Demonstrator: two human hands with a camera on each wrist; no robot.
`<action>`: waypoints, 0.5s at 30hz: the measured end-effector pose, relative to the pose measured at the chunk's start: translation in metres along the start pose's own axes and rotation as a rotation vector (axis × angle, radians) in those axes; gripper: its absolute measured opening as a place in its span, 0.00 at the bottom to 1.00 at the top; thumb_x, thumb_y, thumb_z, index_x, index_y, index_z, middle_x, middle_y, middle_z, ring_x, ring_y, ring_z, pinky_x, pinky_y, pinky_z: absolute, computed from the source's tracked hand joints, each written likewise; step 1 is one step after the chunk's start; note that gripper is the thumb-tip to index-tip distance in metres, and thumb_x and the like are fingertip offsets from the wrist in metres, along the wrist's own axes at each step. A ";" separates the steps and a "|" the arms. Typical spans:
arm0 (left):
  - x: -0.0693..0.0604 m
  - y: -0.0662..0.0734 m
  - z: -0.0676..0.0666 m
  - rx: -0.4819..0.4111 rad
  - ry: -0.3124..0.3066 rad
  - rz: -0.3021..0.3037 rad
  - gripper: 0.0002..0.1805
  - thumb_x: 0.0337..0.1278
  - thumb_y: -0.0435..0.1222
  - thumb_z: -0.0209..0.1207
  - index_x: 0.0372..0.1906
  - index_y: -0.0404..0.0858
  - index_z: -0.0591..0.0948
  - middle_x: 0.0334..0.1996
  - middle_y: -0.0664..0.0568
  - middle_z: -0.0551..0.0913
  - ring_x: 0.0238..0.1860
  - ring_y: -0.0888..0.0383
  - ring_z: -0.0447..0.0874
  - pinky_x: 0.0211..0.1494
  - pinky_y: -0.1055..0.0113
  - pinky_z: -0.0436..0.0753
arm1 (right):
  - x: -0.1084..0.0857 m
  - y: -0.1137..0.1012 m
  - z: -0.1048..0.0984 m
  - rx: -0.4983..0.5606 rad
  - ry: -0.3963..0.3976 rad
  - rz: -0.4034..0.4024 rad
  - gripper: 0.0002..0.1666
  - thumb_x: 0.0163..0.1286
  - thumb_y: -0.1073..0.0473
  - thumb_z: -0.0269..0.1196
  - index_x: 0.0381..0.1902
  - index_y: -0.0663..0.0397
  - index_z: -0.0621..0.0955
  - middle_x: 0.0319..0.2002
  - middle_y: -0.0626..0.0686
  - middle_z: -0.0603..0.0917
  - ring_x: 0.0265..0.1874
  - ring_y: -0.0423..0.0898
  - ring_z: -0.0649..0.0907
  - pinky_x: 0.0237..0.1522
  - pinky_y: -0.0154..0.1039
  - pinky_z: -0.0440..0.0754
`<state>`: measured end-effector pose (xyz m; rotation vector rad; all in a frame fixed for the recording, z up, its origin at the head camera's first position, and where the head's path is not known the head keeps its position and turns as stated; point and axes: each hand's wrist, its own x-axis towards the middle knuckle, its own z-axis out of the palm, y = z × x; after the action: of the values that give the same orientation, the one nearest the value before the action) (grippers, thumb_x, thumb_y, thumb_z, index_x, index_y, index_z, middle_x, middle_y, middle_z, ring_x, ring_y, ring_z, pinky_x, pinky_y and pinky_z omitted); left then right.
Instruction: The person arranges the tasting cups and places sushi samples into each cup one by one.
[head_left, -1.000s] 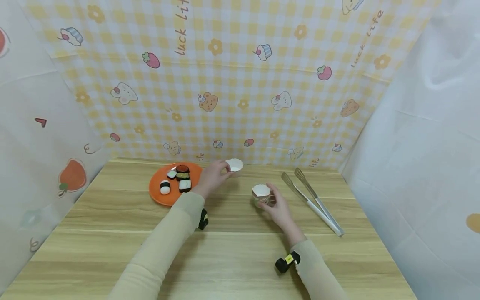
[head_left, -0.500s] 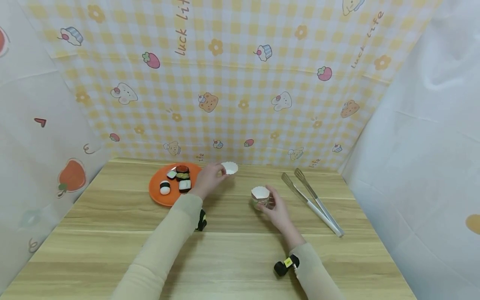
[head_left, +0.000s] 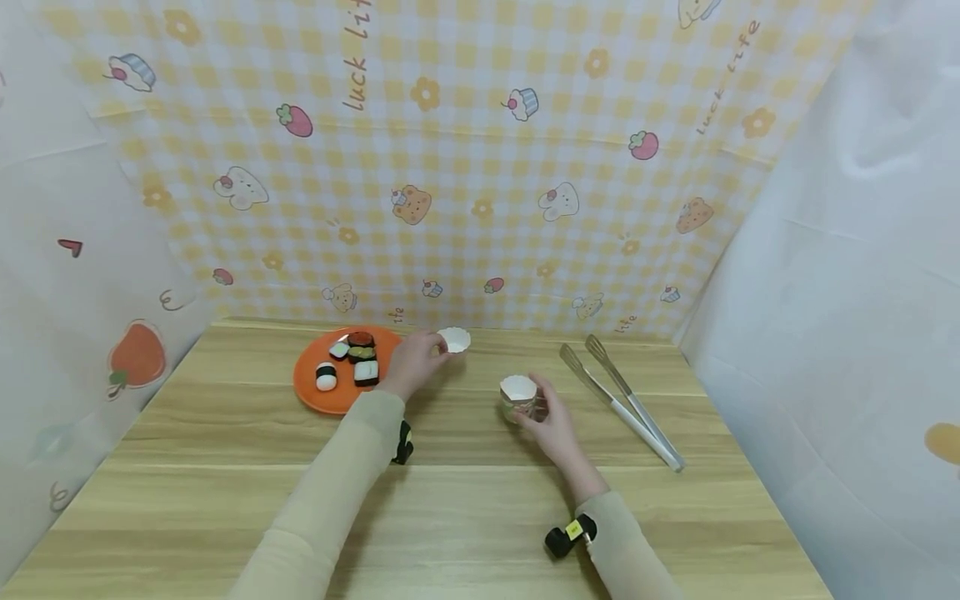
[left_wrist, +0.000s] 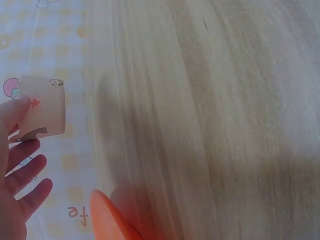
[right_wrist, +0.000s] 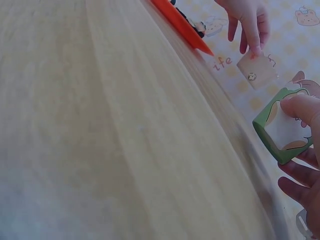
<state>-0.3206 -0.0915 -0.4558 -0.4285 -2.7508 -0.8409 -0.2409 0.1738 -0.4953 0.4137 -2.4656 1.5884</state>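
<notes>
Near the back of the table, the left hand (head_left: 414, 362) pinches a pale paper cup (head_left: 454, 340) by its side, just right of the orange plate. In the left wrist view this cup (left_wrist: 44, 107) shows a small red star, with thumb and a finger on it. The right hand (head_left: 553, 423) grips a second paper cup (head_left: 518, 398) with a white inside, nearer the front and further right. The right wrist view shows that cup (right_wrist: 285, 125) as green and white with a cartoon print, the thumb on its side.
An orange plate (head_left: 306, 390) with several toy sushi pieces lies at the back left. Metal tongs (head_left: 633, 421) lie spread on the right of the wooden table (head_left: 450, 525). A checked cloth (head_left: 480, 167) hangs behind the table.
The left hand and its cup have moved left and slightly lower in the head view. The right hand's cup has shifted slightly left and down, still gripped.
</notes>
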 end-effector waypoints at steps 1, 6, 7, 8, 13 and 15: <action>0.000 -0.001 0.000 -0.001 0.000 -0.005 0.06 0.57 0.40 0.66 0.29 0.43 0.83 0.39 0.49 0.82 0.42 0.51 0.78 0.40 0.57 0.80 | -0.001 -0.006 -0.001 0.001 -0.003 0.002 0.43 0.55 0.70 0.71 0.67 0.68 0.64 0.49 0.69 0.77 0.45 0.64 0.78 0.52 0.60 0.76; 0.000 -0.003 0.003 -0.001 -0.012 -0.026 0.06 0.57 0.39 0.66 0.30 0.42 0.84 0.37 0.50 0.82 0.40 0.51 0.79 0.40 0.57 0.80 | -0.004 -0.006 0.001 0.001 -0.005 0.000 0.42 0.56 0.67 0.71 0.67 0.65 0.65 0.48 0.66 0.78 0.44 0.60 0.79 0.51 0.56 0.78; 0.000 -0.004 0.003 0.001 -0.013 -0.029 0.06 0.57 0.39 0.66 0.29 0.42 0.84 0.36 0.50 0.82 0.40 0.51 0.79 0.39 0.58 0.80 | -0.003 0.000 0.002 -0.003 -0.003 0.003 0.43 0.56 0.66 0.71 0.67 0.63 0.66 0.48 0.64 0.78 0.44 0.57 0.79 0.51 0.53 0.78; 0.000 -0.005 0.004 0.002 -0.016 -0.031 0.06 0.56 0.39 0.66 0.29 0.42 0.84 0.36 0.50 0.82 0.40 0.51 0.79 0.40 0.58 0.80 | -0.002 0.006 0.003 -0.005 0.001 0.001 0.43 0.56 0.64 0.72 0.67 0.61 0.66 0.48 0.62 0.78 0.44 0.55 0.79 0.51 0.52 0.79; -0.001 -0.006 0.006 0.016 -0.021 -0.038 0.06 0.56 0.39 0.67 0.29 0.42 0.84 0.36 0.50 0.84 0.40 0.52 0.79 0.41 0.58 0.80 | 0.001 0.021 0.007 0.006 0.018 0.012 0.44 0.55 0.63 0.73 0.68 0.54 0.67 0.48 0.61 0.79 0.44 0.55 0.79 0.51 0.52 0.78; -0.002 -0.006 0.007 0.021 -0.023 -0.039 0.06 0.56 0.39 0.67 0.29 0.42 0.84 0.35 0.51 0.84 0.38 0.52 0.80 0.40 0.59 0.80 | 0.001 0.021 0.007 0.008 0.020 0.008 0.44 0.54 0.64 0.73 0.68 0.55 0.67 0.48 0.62 0.79 0.44 0.57 0.80 0.51 0.54 0.78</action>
<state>-0.3214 -0.0932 -0.4650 -0.3850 -2.7951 -0.8209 -0.2482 0.1756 -0.5159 0.3886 -2.4499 1.5983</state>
